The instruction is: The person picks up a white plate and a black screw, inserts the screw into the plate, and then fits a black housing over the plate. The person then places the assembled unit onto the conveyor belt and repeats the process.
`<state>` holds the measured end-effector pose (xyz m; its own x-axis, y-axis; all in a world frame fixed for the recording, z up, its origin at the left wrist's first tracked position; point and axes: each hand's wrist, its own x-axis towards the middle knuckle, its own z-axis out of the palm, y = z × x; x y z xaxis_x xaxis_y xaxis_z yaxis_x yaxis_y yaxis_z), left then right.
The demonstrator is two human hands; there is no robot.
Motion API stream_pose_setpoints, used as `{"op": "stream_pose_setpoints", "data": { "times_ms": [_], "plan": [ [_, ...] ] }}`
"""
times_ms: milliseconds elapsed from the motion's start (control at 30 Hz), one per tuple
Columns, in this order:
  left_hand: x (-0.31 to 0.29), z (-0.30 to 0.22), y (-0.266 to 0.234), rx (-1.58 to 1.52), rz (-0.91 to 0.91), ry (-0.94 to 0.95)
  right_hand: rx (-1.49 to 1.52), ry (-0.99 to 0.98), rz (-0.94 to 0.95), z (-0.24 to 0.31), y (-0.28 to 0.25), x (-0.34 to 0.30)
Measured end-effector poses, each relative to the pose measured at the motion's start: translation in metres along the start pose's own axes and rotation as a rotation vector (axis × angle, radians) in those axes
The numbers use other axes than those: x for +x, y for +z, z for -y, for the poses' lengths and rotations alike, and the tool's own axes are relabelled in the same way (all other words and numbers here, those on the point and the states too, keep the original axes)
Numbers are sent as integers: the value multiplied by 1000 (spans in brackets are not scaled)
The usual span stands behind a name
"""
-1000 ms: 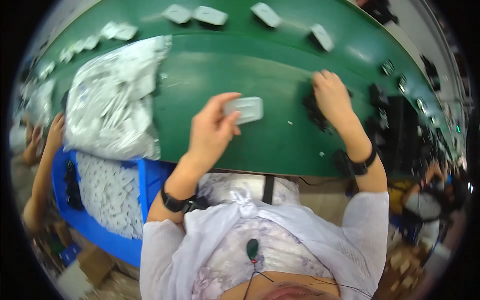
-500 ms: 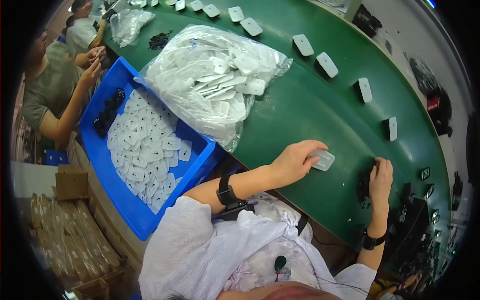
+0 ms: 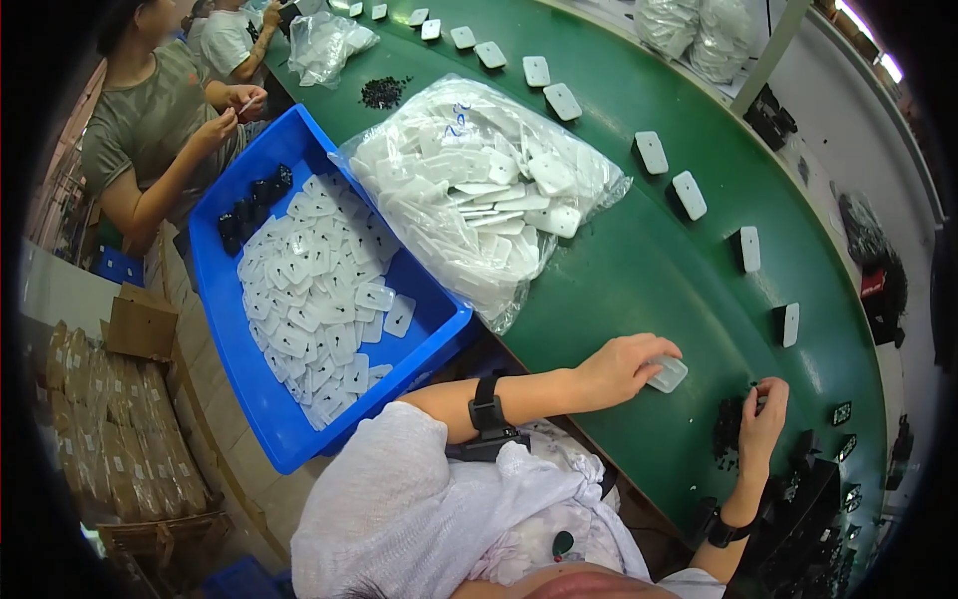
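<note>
My left hand (image 3: 627, 371) is closed on the edge of a translucent white plastic cover (image 3: 670, 375), rectangular with rounded corners, low over the green table. To the right, my right hand (image 3: 763, 419) pinches a small black part (image 3: 754, 385) between thumb and fingertips. The part is too small to make out in detail. Right beside that hand lies a loose pile of small black parts (image 3: 727, 431). Left of my arms, a blue bin (image 3: 282, 436) holds many white covers with black pieces on them (image 3: 314, 290), plus several black parts (image 3: 251, 205) in its far corner.
A clear bag of white covers (image 3: 479, 190) leans over the bin's edge onto the green table (image 3: 599, 270). White-topped black units (image 3: 689, 196) stand in a curved line along the far side. Black units (image 3: 818, 489) crowd the right. Another person (image 3: 150, 140) works at far left.
The whole view has shifted, so the scene sits lower and to the right. My right fingers have come together in a pinch beside the black pile. My left hand keeps hold of the cover.
</note>
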<state>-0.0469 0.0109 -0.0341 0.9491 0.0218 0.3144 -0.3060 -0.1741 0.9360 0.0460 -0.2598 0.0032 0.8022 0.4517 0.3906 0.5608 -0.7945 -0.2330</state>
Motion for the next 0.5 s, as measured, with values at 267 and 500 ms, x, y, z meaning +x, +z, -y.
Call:
{"op": "stream_pose_setpoints", "data": {
  "times_ms": [267,500],
  "plan": [
    [7,-1,22,39,-69,158,996,376,43,80,16,-2],
    [23,-8,20,109,-38,187,1300,444,-41,93,24,3]
  ]
}}
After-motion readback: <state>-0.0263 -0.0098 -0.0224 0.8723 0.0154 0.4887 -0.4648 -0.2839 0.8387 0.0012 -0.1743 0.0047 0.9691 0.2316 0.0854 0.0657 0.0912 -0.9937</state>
